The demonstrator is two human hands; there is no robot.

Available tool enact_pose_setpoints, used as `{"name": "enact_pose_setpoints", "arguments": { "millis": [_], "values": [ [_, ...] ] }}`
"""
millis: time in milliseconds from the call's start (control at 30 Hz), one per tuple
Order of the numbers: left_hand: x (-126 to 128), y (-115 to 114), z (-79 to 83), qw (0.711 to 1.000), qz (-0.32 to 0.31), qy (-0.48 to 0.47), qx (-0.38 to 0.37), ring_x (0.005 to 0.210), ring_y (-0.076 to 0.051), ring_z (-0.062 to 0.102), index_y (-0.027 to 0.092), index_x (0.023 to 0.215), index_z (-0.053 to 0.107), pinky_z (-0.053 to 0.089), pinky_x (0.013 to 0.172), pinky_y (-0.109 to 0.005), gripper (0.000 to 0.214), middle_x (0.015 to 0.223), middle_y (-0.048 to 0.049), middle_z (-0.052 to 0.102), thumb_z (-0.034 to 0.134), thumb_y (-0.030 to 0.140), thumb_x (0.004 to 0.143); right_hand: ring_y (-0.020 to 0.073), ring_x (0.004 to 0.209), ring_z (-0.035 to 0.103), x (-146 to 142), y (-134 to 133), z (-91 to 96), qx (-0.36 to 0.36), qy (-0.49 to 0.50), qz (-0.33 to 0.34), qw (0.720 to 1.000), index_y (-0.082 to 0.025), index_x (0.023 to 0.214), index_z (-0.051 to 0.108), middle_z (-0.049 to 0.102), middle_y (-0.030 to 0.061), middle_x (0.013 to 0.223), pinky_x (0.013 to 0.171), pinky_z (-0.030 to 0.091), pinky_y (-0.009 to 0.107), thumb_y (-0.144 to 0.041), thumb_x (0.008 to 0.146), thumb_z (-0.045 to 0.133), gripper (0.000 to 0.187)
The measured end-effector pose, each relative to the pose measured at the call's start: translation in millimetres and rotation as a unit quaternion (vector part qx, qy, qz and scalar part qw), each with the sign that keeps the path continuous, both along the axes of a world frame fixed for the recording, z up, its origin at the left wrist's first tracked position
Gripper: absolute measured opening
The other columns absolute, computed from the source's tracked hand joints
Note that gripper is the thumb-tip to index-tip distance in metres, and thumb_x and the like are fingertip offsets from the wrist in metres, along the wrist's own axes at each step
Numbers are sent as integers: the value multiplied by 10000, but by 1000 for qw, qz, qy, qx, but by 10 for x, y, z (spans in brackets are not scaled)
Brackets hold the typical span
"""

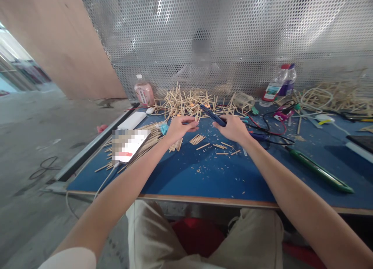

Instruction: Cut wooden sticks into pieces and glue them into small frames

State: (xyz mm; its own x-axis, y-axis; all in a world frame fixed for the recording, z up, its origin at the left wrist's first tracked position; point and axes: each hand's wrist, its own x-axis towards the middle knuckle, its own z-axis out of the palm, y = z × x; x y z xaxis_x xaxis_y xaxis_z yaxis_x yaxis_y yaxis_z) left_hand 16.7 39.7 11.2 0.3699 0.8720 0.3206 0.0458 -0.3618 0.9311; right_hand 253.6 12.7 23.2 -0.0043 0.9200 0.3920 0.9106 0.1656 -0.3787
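Centre of frame, over the blue bench (204, 176): the right hand (234, 129) is wrapped around a dark blue cutter (212, 115), tip angled up-left toward the stick pile (180, 100). The left hand (181, 126) has its fingers pinched together, on what I cannot tell. Short offcuts (198, 139) lie just below. Judgement: keep the pinch well back from the blades and cut square.

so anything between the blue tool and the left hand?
Nothing visible. The blue tool, held in the right hand, is apart from the left hand across an open gap; cut sticks lie flat on the mat, nearer the person.
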Motion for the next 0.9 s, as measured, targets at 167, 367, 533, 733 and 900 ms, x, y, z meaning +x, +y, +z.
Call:
{"name": "enact_pose_setpoints", "arguments": {
  "millis": [167, 367, 533, 733, 900],
  "values": [
    [-1, 3, -16, 1000, -9, 16, -3, 864, -208, 738, 157, 974, 730, 604, 864, -386, 264, 971, -84, 741, 737, 350, 794, 278, 790, 636, -25, -18, 6, -15, -40, 17, 999, -229, 950, 723, 723, 96, 912, 631, 417, 388, -509, 830, 559, 346],
    [-8, 17, -16, 999, -13, 33, -5, 901, -221, 735, 160, 968, 728, 594, 876, -387, 260, 980, -88, 742, 724, 364, 806, 296, 870, 637, -39, -22, -3, -19, -58, 34, 998, -230, 947, 725, 728, 98, 965, 654, 423, 399, -532, 814, 571, 363],
    [-3, 17, -10, 998, -5, 58, -19, 876, -217, 738, 157, 1065, 718, 597, 853, -388, 329, 1105, -106, 727, 729, 348, 797, 274, 796, 625, -78, -67, 39, -46, -50, 47, 997, -248, 869, 736, 721, 80, 831, 604, 393, 386, -582, 814, 558, 382],
    [-26, 22, 17, 998, -19, 58, -7, 790, -215, 737, 190, 931, 761, 602, 817, -403, 253, 860, -70, 746, 752, 382, 766, 261, 754, 625, -52, -74, 50, -50, -55, 55, 996, -253, 799, 736, 720, 75, 804, 607, 400, 394, -573, 799, 577, 357],
    [-55, 28, 31, 997, -34, 75, -10, 774, -223, 737, 202, 901, 772, 594, 805, -418, 205, 813, -71, 749, 748, 358, 769, 294, 835, 648, -23, -55, 34, -56, -59, 60, 995, -269, 886, 757, 738, 72, 874, 662, 438, 423, -567, 789, 591, 356]
  ]
}}
